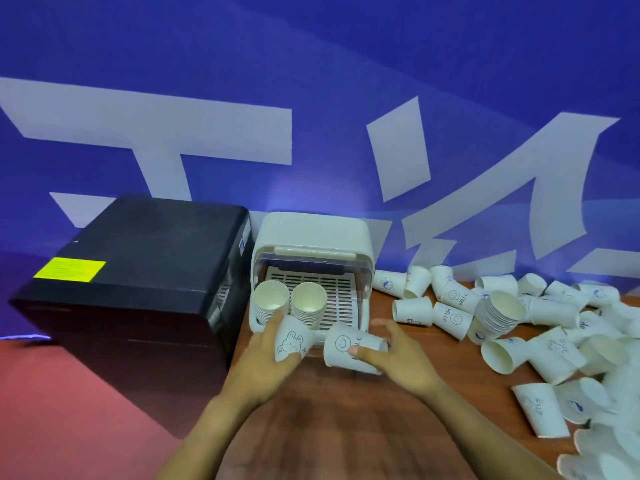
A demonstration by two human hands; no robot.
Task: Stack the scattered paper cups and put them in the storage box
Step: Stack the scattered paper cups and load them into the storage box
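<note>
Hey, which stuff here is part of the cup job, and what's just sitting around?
Job: storage box; two stacks inside; bunny cup in left hand; smiley cup in right hand; scattered cups.
Bystanders: black box; blue banner.

The loose cups [602,441] at the lower right blur together and run off the frame.

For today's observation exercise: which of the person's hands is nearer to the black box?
Left. The left hand, holding a bunny cup, is just right of the black box; the right hand is farther right.
</note>
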